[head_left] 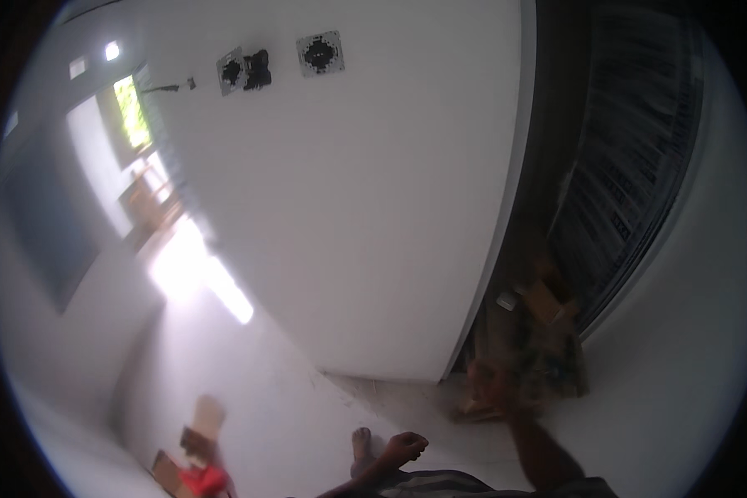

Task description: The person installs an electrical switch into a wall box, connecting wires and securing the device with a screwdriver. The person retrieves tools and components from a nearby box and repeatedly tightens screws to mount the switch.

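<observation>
My left hand (408,446) is held low in front of my body, its fingers curled closed. Whether something small sits inside the curl is hidden. My right hand (491,383) reaches forward to the right, over a dim pile of things (556,378) on the floor at the foot of the recess. Motion and shadow smear its fingers, so I cannot see if it touches or holds anything. Just beyond it stands an open cardboard box (546,303), with a small white object (506,300) beside it.
A white wall (373,207) stands ahead, with two square perforated plates over dark openings, one the right plate (320,54). A dark slatted panel (631,158) lines the right recess. Cardboard (209,415) and a red item (203,480) lie lower left. My bare foot (361,444) shows below.
</observation>
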Demonstrator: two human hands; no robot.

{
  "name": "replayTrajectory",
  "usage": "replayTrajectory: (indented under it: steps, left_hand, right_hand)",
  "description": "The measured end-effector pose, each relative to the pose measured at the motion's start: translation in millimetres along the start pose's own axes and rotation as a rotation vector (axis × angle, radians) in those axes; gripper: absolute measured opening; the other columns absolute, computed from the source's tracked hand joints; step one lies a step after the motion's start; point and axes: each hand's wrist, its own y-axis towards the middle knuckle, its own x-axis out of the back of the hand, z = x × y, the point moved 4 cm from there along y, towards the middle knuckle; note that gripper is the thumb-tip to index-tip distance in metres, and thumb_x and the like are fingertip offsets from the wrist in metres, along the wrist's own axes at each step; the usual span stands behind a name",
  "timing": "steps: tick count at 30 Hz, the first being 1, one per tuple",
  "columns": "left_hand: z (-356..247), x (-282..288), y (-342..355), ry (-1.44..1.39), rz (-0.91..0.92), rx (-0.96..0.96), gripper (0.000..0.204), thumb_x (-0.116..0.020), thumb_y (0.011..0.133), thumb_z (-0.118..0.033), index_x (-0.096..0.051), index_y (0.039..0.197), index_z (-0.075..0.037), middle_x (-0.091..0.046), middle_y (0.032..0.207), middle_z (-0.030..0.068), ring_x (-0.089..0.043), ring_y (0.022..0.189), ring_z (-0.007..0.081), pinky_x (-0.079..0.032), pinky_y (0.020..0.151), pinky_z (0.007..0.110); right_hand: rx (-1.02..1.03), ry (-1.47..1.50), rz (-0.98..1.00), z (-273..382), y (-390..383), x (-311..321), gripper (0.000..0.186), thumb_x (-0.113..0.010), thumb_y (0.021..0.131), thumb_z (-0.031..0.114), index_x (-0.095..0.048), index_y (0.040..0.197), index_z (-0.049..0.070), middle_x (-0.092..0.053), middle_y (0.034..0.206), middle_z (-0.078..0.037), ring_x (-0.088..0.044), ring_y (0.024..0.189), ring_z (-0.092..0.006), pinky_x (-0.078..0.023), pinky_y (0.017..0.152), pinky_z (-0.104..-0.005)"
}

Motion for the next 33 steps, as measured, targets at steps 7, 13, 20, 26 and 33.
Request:
replayTrajectory:
  steps: [7, 13, 20, 26, 33]
  left_hand:
    - [-29.2, 163.3, 12.2, 0.313, -0.058, 0.028, 0.042, -0.072, 0.091, -0.04, -0.075, 0.108, -0.001, -0.077, 0.093, 0.01, -0.074, 0.086, 0.0172, -0.058, 0.079, 0.033]
    - [84.7, 310.9, 82.6, 0.778, -0.068, -0.381, 0.042, -0.069, 0.092, -0.039, -0.071, 0.123, -0.011, -0.077, 0.087, 0.008, -0.069, 0.068, 0.0207, -0.061, 0.071, 0.039]
    - [70.2, 358.8, 113.5, 0.647, -0.137, 0.059, 0.052, -0.074, 0.085, -0.053, -0.073, 0.12, -0.015, -0.077, 0.088, 0.0113, -0.068, 0.065, 0.0207, -0.061, 0.067, 0.039]
    - [42.0, 361.5, 131.5, 0.638, -0.11, 0.081, 0.05, -0.073, 0.086, -0.05, -0.073, 0.119, -0.013, -0.077, 0.088, 0.0118, -0.069, 0.066, 0.0203, -0.061, 0.068, 0.038]
    - [30.5, 365.6, 140.9, 0.628, -0.092, 0.086, 0.048, -0.073, 0.086, -0.047, -0.073, 0.118, -0.011, -0.077, 0.088, 0.0125, -0.069, 0.068, 0.0198, -0.06, 0.069, 0.038]
  right_hand:
    - [0.498, 0.006, -0.369, 273.8, 238.6, 23.8, 0.008, -0.073, 0.092, 0.009, -0.069, 0.095, 0.003, -0.066, 0.087, -0.013, -0.067, 0.077, -0.0249, -0.052, 0.069, -0.034]
    - [0.91, -0.147, -0.507, 437.1, 361.1, 25.3, 0.01, -0.073, 0.093, 0.009, -0.069, 0.095, 0.001, -0.067, 0.086, -0.012, -0.067, 0.076, -0.023, -0.053, 0.067, -0.0345]
    - [1.032, -0.27, -0.505, 496.5, 430.1, 13.3, 0.006, -0.071, 0.093, 0.008, -0.071, 0.097, 0.004, -0.069, 0.088, -0.009, -0.067, 0.077, -0.0248, -0.054, 0.068, -0.0353]
    - [0.999, -0.402, -0.569, 499.9, 442.5, 5.0, 0.005, -0.07, 0.091, 0.007, -0.07, 0.096, 0.006, -0.069, 0.091, -0.009, -0.068, 0.081, -0.0261, -0.055, 0.069, -0.0374]
    - [0.998, -0.445, -0.55, 502.5, 443.8, 7.7, 0.006, -0.07, 0.092, 0.007, -0.07, 0.097, 0.003, -0.07, 0.091, -0.009, -0.068, 0.08, -0.0248, -0.055, 0.068, -0.0357]
